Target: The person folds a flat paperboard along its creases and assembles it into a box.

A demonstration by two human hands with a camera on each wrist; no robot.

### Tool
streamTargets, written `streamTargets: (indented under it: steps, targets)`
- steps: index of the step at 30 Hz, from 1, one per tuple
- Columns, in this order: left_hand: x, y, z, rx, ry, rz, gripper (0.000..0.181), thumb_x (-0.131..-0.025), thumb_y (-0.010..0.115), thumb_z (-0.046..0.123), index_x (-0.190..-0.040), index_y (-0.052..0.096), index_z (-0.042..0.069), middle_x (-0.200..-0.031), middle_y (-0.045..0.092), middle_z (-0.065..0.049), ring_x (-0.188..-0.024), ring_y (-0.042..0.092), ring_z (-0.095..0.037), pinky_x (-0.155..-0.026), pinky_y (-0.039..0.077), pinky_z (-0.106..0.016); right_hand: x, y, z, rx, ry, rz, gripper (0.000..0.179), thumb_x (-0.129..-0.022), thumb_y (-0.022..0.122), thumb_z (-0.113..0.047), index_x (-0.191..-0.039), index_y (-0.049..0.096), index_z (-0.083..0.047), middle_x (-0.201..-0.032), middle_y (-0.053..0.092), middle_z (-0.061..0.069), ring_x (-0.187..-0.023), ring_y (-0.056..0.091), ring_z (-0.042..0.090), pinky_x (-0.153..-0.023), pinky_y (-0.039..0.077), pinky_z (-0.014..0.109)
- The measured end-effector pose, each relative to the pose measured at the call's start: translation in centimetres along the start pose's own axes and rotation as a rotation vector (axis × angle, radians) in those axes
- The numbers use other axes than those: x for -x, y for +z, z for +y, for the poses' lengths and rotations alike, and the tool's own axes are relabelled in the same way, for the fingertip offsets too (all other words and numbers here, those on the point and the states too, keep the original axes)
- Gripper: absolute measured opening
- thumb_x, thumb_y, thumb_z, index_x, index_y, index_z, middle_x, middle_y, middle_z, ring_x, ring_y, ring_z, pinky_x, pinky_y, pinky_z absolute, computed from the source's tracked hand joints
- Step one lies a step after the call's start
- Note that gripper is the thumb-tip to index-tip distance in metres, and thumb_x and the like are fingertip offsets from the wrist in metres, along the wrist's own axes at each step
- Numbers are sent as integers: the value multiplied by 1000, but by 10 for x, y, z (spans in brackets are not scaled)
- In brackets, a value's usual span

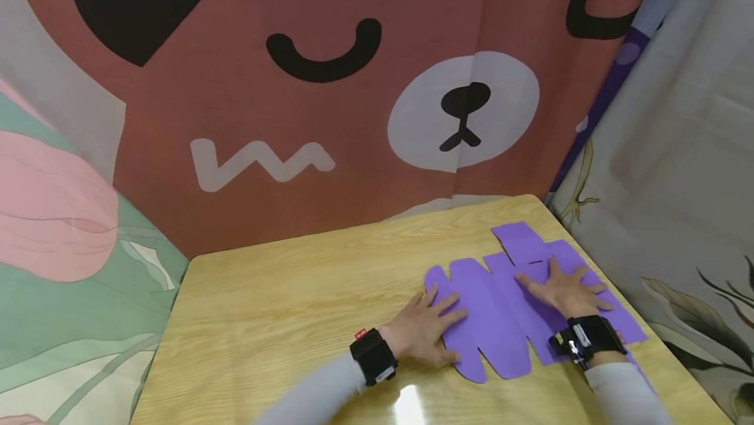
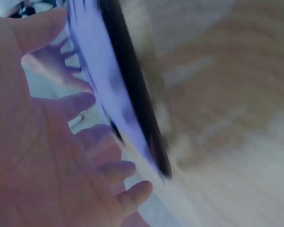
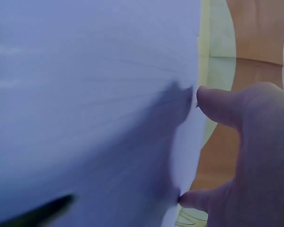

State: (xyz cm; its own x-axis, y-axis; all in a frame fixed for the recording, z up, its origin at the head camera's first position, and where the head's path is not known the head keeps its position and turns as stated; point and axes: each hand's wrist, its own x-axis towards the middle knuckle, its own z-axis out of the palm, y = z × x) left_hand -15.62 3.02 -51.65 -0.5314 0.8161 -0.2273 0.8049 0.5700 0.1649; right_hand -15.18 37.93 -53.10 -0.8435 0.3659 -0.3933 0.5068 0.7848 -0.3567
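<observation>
A flat purple cardboard box blank (image 1: 489,314) with tabs and slits along its edges lies unfolded on the right side of the table. Over its left end my left hand (image 1: 421,328) spreads its fingers, fingertips on the purple surface. My right hand (image 1: 567,291) lies on the panels toward the right, with thumb and fingers splayed wide. In the left wrist view the palm (image 2: 47,161) shows with fingers extended beside the purple sheet (image 2: 102,61). The right wrist view has the thumb and a fingertip (image 3: 194,199) at the sheet's surface, and a shadow falls across it.
The wooden table (image 1: 283,320) extends to the left of the blank. Behind it hangs a brown bear-print cloth (image 1: 365,117). A pale curtain (image 1: 671,169) hangs close along the right edge, and a floral cloth (image 1: 71,294) is on the left.
</observation>
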Motion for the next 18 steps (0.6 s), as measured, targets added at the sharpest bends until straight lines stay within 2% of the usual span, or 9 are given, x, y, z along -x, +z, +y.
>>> streamTargets:
  steps: [6,13,18]
  targets:
    - [-6,7,13,-81,13,-8,87,-97,60,72,-170,27,39,-180,17,8,-165,16,-40,-133,21,-50,-1,3,5,-11,-14,-7,127,-88,46,-92,-169,-6,-10,-154,-26,55,-124,-21,93,-88,4,104]
    - [0,10,18,-106,-9,-3,86,-95,62,72,-168,31,39,-179,21,4,-163,20,-41,-132,24,-50,-4,6,-3,-10,-56,-6,127,-88,49,-91,-169,-4,-9,-156,-28,52,-127,-27,88,-88,-4,103]
    - [7,12,23,-123,-22,1,84,-96,61,72,-168,32,40,-178,24,4,-161,26,-42,-130,30,-50,-6,10,-8,5,-75,1,126,-88,49,-90,-170,-2,-8,-159,-26,51,-130,-23,88,-88,-2,103]
